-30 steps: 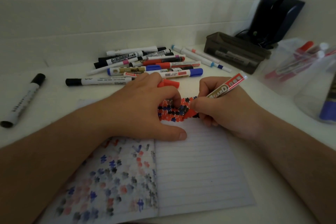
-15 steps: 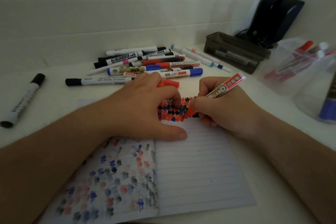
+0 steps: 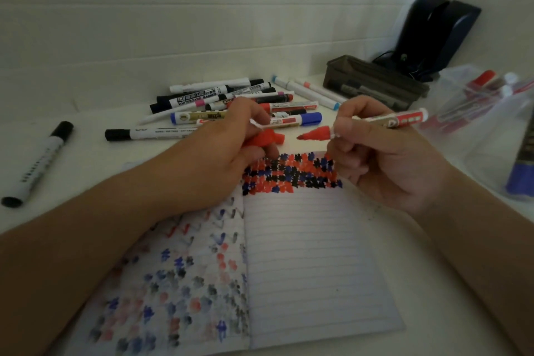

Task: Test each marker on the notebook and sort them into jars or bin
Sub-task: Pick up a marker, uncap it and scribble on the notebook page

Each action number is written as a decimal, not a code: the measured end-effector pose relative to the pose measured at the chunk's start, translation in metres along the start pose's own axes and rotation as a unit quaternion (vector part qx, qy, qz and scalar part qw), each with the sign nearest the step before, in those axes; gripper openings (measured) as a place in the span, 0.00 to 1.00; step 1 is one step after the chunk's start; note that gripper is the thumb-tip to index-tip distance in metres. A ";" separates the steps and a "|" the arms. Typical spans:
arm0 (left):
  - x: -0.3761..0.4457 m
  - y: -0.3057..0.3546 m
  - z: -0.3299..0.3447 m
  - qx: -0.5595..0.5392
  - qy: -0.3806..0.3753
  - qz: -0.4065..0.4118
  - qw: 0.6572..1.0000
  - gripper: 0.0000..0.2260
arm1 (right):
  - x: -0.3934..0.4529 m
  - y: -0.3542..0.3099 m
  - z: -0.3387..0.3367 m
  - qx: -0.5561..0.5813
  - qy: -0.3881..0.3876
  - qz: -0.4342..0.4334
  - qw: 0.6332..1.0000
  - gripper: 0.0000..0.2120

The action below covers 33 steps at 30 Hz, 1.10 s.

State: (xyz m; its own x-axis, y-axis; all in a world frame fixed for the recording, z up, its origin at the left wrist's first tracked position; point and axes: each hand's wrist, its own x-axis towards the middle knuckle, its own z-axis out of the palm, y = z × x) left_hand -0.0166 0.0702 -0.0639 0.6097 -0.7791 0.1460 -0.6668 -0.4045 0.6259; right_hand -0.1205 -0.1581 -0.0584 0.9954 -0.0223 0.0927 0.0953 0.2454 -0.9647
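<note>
- Here the right hand (image 3: 384, 159) pinches an uncapped red marker (image 3: 367, 124) in curled fingers, tip pointing left above the notebook (image 3: 312, 254).
- The left hand (image 3: 228, 147) grips the red cap (image 3: 267, 139), its opening just apart from the tip.
- Loose markers (image 3: 231, 107) lie piled on the table (image 3: 86, 153) behind.
- Clear jars (image 3: 479, 113) stand at right, a dark bin (image 3: 372, 81) behind.
</note>
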 end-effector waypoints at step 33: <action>0.013 0.004 0.010 0.013 0.072 0.098 0.993 0.03 | 0.002 0.003 0.016 -0.197 0.064 -0.050 0.977 0.05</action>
State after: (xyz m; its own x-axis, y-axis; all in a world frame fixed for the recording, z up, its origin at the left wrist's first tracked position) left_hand -0.0157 0.0534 -0.0674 0.5212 -0.7681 0.3719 -0.7879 -0.2656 0.5557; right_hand -0.1179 -0.1416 -0.0574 0.9706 -0.1549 0.1845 0.1604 -0.1560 -0.9747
